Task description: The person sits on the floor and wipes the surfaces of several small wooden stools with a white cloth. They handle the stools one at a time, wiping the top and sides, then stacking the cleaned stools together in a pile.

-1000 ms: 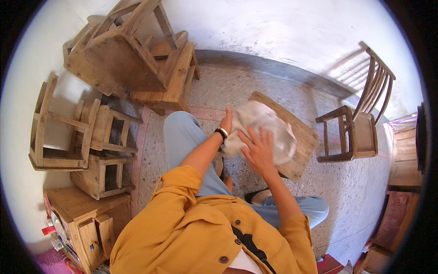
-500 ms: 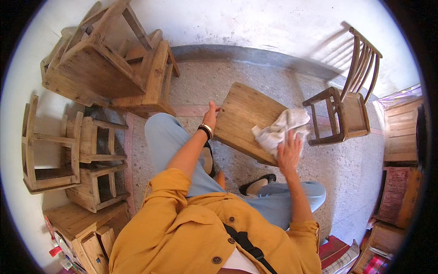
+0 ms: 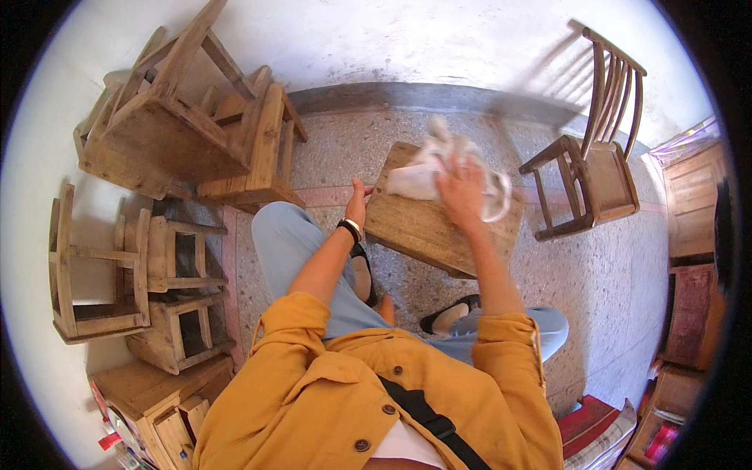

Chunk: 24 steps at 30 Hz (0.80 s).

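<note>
A small wooden stool (image 3: 423,231) with a plain rectangular top stands on the floor in front of me, between my feet and the far wall. My left hand (image 3: 356,205) grips its left edge, thumb up, with most of the other fingers hidden. On the top lies a bunched whitish cloth (image 3: 413,182), its far end smeared by motion. Over the cloth is my right hand (image 3: 462,192), pressing and holding it with the fingers pointing away from me. Blur softens these fingers, and the palm side is hidden.
Stacked wooden stools (image 3: 168,133) fill the far left, with more stools (image 3: 176,254) below them. A slatted wooden chair (image 3: 611,184) stands to the right. At the lower left is a wooden cabinet (image 3: 157,384). Wooden furniture (image 3: 693,313) lines the right side.
My right hand has swept the cloth from the stool's near right corner to the far left part of its top. My left hand keeps its grip on the left edge.
</note>
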Tool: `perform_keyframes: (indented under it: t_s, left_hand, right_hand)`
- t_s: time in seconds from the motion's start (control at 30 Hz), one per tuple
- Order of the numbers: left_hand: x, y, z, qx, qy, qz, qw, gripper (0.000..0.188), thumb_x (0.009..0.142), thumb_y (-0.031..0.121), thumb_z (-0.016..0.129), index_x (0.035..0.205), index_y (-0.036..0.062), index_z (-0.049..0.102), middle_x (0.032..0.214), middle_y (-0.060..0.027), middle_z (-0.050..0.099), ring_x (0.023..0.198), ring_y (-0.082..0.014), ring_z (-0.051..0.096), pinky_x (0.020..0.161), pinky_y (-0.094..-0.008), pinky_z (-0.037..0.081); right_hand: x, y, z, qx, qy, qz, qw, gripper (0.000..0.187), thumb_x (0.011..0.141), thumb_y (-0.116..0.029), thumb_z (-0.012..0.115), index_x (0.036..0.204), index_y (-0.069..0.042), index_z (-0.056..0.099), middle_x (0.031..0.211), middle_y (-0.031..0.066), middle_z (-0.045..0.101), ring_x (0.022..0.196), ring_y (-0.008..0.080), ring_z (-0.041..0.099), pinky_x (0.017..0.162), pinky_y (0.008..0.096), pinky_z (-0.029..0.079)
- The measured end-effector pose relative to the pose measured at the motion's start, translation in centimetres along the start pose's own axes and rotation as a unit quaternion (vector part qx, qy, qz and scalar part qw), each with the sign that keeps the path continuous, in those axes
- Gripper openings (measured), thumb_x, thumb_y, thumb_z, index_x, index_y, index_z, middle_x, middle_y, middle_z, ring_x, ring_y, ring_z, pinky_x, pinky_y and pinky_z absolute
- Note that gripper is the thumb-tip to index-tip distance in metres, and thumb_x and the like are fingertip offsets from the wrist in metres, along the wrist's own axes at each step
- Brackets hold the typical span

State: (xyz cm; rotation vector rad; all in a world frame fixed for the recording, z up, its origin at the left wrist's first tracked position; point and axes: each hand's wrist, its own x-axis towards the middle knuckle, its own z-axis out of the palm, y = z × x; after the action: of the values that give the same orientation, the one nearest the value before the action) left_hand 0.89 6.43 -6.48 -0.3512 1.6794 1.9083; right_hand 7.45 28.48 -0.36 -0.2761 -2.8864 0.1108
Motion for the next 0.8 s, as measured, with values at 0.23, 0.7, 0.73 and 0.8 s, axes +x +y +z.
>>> perform_keyframes:
  t_s: [0.23, 0.7, 0.73, 0.8]
  left_hand:
    - [-1.0, 0.5, 0.5, 0.049, 0.005, -0.024, 0.999, 0.079, 0.087, 0.069, 0.029, 0.118, 0.0024, 0.056, 0.118, -0.01, 0.056, 0.103, -0.0219, 0.055, 0.089, -0.0339, 0.043]
    - [0.7, -1.2, -0.8, 0.0, -0.012, 0.051, 0.999, 0.077, 0.086, 0.071, 0.03, 0.115, 0.0054, 0.059, 0.105, -0.0092, 0.062, 0.091, -0.0195, 0.061, 0.08, -0.0317, 0.048]
    - [0.9, -1.4, -1.2, 0.019, 0.001, 0.045, 0.999, 0.078, 0.086, 0.071, 0.029, 0.115, 0.0048, 0.059, 0.106, -0.0094, 0.062, 0.092, -0.0194, 0.061, 0.081, -0.0318, 0.048]
    - [1.7, -2.0, -1.1, 0.054, 0.012, 0.027, 0.998, 0.08, 0.086, 0.071, 0.029, 0.115, 0.0036, 0.059, 0.109, -0.01, 0.061, 0.093, -0.0193, 0.06, 0.082, -0.032, 0.047]
  right_hand:
    - [-12.7, 5.8, -3.4, 0.01, -0.021, 0.045, 0.999, 0.047, 0.095, -0.04, 0.037, 0.139, -0.023, 0.04, 0.147, 0.0086, 0.03, 0.135, 0.0385, 0.022, 0.111, 0.0515, 0.013]
    - [-0.4, -2.5, -0.6, 0.036, 0.0, -0.071, 0.997, 0.045, 0.095, -0.038, 0.038, 0.138, -0.026, 0.039, 0.145, 0.0068, 0.034, 0.133, 0.0347, 0.028, 0.111, 0.0501, 0.013]
    - [-1.0, -0.8, -2.2, 0.013, -0.01, -0.023, 1.0, 0.045, 0.095, -0.037, 0.037, 0.139, -0.025, 0.039, 0.145, 0.0074, 0.033, 0.134, 0.034, 0.027, 0.111, 0.0485, 0.013]
    - [-4.0, 4.5, -2.0, 0.003, -0.021, 0.059, 0.998, 0.045, 0.096, -0.038, 0.035, 0.139, -0.027, 0.038, 0.146, 0.0071, 0.032, 0.133, 0.0362, 0.027, 0.11, 0.0504, 0.015]
